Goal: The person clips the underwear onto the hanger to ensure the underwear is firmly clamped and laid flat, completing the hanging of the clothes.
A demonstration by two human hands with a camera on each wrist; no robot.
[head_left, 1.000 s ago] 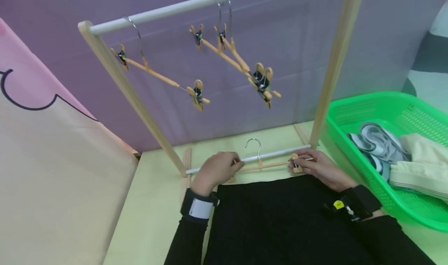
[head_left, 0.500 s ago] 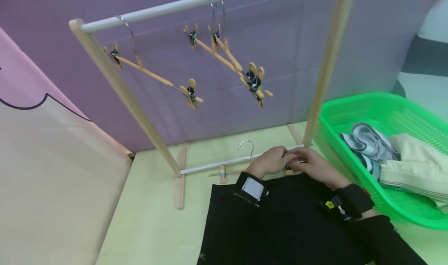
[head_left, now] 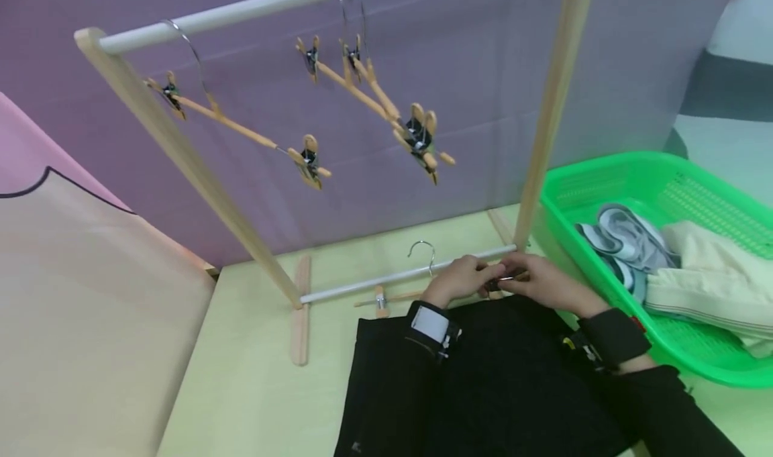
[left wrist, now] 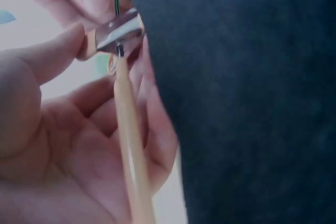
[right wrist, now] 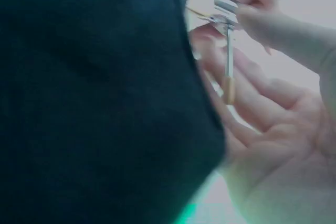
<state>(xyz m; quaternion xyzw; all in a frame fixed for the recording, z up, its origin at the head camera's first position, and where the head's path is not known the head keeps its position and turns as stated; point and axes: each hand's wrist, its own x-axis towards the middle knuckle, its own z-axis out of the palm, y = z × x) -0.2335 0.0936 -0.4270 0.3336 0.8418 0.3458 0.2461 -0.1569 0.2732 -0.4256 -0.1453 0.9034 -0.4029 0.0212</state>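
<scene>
A wooden clip hanger (head_left: 404,296) with a metal hook lies behind the top edge of a black garment (head_left: 507,363) on the table. Both hands meet at its right-hand clip (left wrist: 121,31). My left hand (head_left: 457,280) pinches this clip, thumb on its wooden tab and fingers curled behind, with the hanger bar running past the palm. From the other side my right hand (head_left: 546,284) holds the same clip (right wrist: 227,8), its thumb on it and its fingers behind. The cloth edge reaches the clip; whether it is between the clip's jaws I cannot tell. The left clip stands beyond the garment's edge.
A wooden rack with a white top rail (head_left: 241,14) stands behind, bearing several clip hangers (head_left: 235,127). Its lower white rail (head_left: 362,286) runs just behind the hanger. A green basket (head_left: 640,158) at the right holds grey and cream clothes (head_left: 703,282).
My left hand has left the hanger's left clip and moved right to the right clip, beside the right hand. The view has shifted slightly to the right.
</scene>
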